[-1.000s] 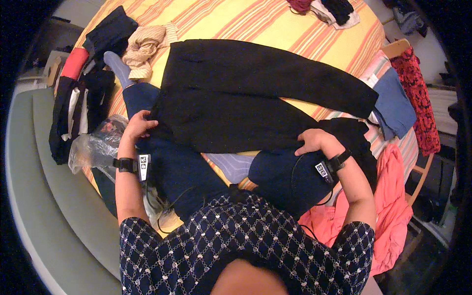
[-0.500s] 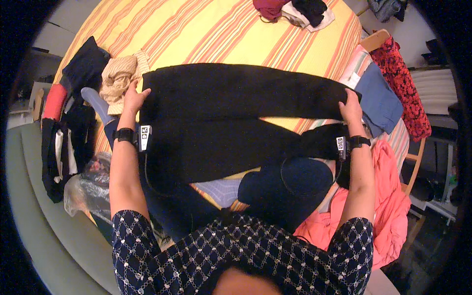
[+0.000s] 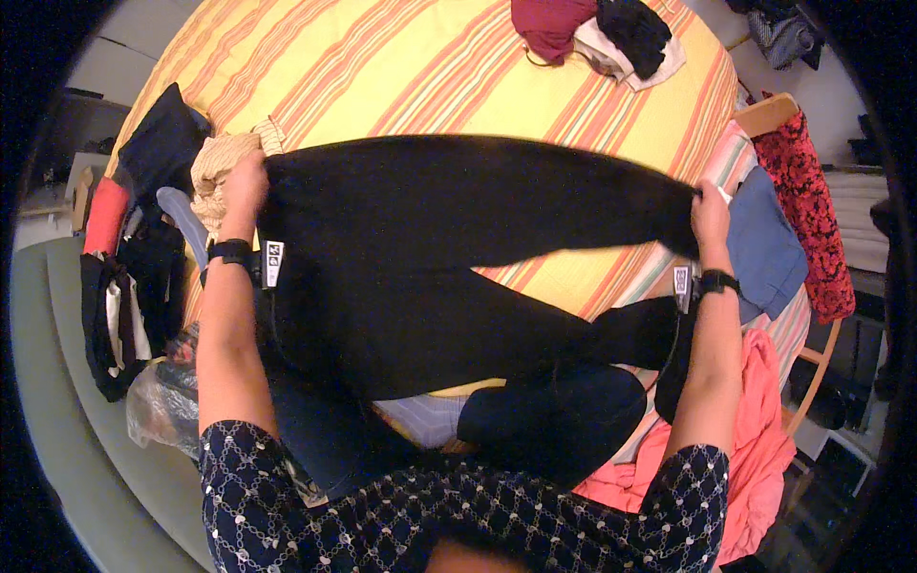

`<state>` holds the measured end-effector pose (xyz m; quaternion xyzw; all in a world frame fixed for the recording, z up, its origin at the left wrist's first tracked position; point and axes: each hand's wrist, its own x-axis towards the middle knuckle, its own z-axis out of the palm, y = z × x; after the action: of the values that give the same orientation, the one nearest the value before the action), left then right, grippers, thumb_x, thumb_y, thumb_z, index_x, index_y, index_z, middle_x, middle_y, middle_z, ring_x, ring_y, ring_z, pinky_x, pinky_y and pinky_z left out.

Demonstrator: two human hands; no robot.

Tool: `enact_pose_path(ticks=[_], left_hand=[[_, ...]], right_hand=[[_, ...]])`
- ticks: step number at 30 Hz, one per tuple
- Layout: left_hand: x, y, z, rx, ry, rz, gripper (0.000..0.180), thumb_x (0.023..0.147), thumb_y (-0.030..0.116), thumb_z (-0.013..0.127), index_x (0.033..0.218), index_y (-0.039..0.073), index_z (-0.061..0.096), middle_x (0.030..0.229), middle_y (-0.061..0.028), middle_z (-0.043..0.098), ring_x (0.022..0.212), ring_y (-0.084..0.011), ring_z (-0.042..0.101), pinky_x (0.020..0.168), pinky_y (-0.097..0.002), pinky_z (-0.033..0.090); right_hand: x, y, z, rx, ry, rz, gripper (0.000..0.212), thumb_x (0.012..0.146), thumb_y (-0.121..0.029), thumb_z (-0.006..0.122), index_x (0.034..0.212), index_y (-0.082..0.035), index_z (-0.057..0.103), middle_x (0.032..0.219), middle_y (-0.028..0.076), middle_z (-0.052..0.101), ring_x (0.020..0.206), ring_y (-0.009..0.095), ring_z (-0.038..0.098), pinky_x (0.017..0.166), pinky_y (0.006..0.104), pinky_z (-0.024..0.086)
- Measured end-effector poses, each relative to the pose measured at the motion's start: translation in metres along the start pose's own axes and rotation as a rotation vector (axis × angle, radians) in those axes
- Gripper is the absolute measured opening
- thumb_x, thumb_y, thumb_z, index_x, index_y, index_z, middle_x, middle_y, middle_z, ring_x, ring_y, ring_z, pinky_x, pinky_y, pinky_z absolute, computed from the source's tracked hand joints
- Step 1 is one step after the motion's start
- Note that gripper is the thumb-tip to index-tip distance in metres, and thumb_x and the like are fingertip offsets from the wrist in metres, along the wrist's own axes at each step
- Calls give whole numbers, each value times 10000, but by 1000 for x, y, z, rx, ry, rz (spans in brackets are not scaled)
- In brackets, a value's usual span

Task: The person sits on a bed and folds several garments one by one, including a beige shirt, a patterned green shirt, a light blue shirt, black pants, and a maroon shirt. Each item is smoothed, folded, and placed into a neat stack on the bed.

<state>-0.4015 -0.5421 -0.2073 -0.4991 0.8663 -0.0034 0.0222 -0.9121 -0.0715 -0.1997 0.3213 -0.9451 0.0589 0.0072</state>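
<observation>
Black trousers (image 3: 420, 220) are stretched crosswise in front of me, above the striped bedspread (image 3: 382, 57). My left hand (image 3: 245, 186) is closed on their left end, slightly blurred, beside a crumpled cream ribbed garment (image 3: 215, 177). With fingers wrapped round the end of the far leg, my right hand (image 3: 710, 220) holds them on the right, next to a folded blue cloth (image 3: 764, 234). The near leg slants down to the right across my lap, and a gap opens between the two legs. Part of the near leg blends with my dark clothing.
Dark folded clothes (image 3: 162, 143) and a red roll (image 3: 105, 215) lie at left, with a clear plastic bag (image 3: 162, 401) nearer. Maroon, black and white garments (image 3: 554, 29) rest at the far side. Coral fabric (image 3: 755, 430) and a red-black floral cloth (image 3: 807, 210) are at right.
Both hands have closed more tightly on the trousers and moved slightly apart. The right hand has shifted right and nearer, pulling the far leg taut; the gap between the legs has widened.
</observation>
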Motion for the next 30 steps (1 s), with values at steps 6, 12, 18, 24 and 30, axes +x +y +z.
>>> enact_pose_path(ticks=[6, 12, 18, 24, 30], left_hand=[[-28, 21, 8, -87, 274, 136, 469, 827, 215, 548, 1281, 149, 447, 1251, -244, 456, 1136, -396, 458, 933, -434, 397], [-117, -7, 18, 266, -124, 195, 562, 791, 252, 612, 1284, 69, 414, 1323, -211, 407, 1189, -353, 425, 971, -435, 367], [-189, -34, -12, -87, 1, 324, 425, 798, 136, 604, 1180, -12, 488, 1230, -236, 483, 1111, -387, 471, 952, -412, 375], [-300, 10, -38, -173, -378, 719, 472, 609, 197, 744, 1028, 50, 582, 1103, -161, 550, 1055, -341, 500, 923, -427, 389], [-292, -9, -23, 82, -314, 725, 171, 630, 33, 583, 798, 52, 556, 821, -132, 538, 853, -351, 537, 743, -431, 445]], right_hand=[[-34, -37, 20, 168, 96, -478, 557, 700, -61, 638, 1218, -21, 439, 1321, 193, 384, 1204, 357, 398, 993, 400, 372], [-115, 49, 2, -342, -153, -290, 301, 779, -63, 507, 1070, -46, 580, 1191, 143, 546, 1120, 302, 500, 897, 403, 443], [-227, 94, -26, 103, -92, 152, 420, 743, -218, 668, 1099, -39, 538, 1032, 150, 594, 958, 308, 571, 814, 371, 457], [-279, 94, 15, 228, -184, 452, 667, 668, -387, 735, 1153, 6, 500, 1020, 206, 609, 935, 326, 593, 818, 372, 467], [-253, 104, 12, 852, 19, 873, 251, 733, -158, 700, 910, -24, 582, 767, 65, 576, 547, 163, 556, 431, 281, 503]])
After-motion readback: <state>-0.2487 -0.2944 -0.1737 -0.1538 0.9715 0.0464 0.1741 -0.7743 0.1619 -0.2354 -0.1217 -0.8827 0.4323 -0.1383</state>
